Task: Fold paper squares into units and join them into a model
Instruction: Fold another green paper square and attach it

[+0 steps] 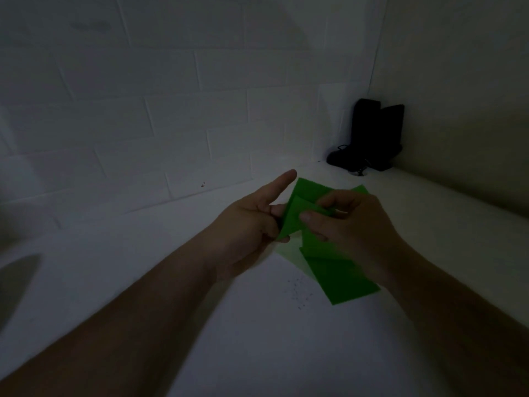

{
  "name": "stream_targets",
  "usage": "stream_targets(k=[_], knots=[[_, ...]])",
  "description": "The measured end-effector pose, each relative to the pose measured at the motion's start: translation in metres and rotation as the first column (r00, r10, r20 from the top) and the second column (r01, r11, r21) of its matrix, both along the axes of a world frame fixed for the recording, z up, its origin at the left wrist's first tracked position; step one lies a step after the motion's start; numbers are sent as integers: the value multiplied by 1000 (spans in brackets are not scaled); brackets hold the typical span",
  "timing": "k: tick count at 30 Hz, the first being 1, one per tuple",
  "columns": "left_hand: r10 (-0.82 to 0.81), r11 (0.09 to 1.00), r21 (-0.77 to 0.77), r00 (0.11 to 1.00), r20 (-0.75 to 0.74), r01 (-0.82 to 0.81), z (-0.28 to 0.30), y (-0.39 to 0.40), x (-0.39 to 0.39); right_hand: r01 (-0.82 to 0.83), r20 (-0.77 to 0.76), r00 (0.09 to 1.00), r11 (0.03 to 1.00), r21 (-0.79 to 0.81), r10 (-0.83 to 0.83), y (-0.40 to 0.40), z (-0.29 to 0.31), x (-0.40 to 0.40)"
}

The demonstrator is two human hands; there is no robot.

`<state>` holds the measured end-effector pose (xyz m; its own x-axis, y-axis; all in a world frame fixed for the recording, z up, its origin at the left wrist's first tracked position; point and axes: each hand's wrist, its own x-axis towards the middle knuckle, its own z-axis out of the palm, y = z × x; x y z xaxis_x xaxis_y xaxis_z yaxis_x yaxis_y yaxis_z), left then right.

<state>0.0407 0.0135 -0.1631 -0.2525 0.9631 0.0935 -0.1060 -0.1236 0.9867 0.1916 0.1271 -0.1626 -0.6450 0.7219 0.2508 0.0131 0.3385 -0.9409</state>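
Dim light here, and both hands are up over the white surface [257, 325], working one folded green paper unit [294, 216] between them. The left hand [249, 227] grips the unit's left edge: its lower fingers [276, 210] curl in against the paper, while the index finger points straight out, clear of the sheet. The right hand [355, 224] comes in from the other side, thumb and curled fingers pinching a flap near the unit's middle, thumb tip lying flat on the green face. The unit is tilted, its upper corner rising just beyond the left index finger.

Below the right hand's fingers, more green paper [343, 279] lies flat on the surface, partly hidden under the hand; how many sheets are stacked there I cannot tell. A scatter of small dark specks [299, 293] sits just left of that flat paper. Well beyond the fingers, in the corner where the tiled wall [143, 110] turns, stands a black object [372, 136], too dark to identify.
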Motion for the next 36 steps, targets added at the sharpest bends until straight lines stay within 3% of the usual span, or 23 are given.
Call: stream_targets(k=[4,10,16,18,20,22,25,28,36], knots=[[62,997,28,981,186,-68,4,2,3,38,-67,997,999,-36,-40,1,0,-2],[191,979,49,977,96,-196,-3,6,3,118,-224,964,984,-133,-146,-1,2,-4],[301,940,127,945,126,-316,-5,8,-1,121,-106,985,983,-135,-136,5,-3,-5],[344,929,142,939,16,-343,-6,7,-6,151,-56,987,989,0,-150,12,-4,-3],[364,927,158,919,-154,-340,-8,5,-9,159,21,985,943,292,-172,19,-1,2],[321,944,155,921,-221,-292,-9,3,-9,116,72,985,918,379,-154,22,4,7],[253,964,141,940,-231,-225,-9,0,-7,13,104,994,972,234,-39,21,7,9],[226,969,148,949,-218,-197,-9,1,-7,-91,28,996,995,41,90,19,7,9],[165,979,131,985,-60,-156,-6,2,-4,-118,21,993,991,-58,119,15,8,8]])
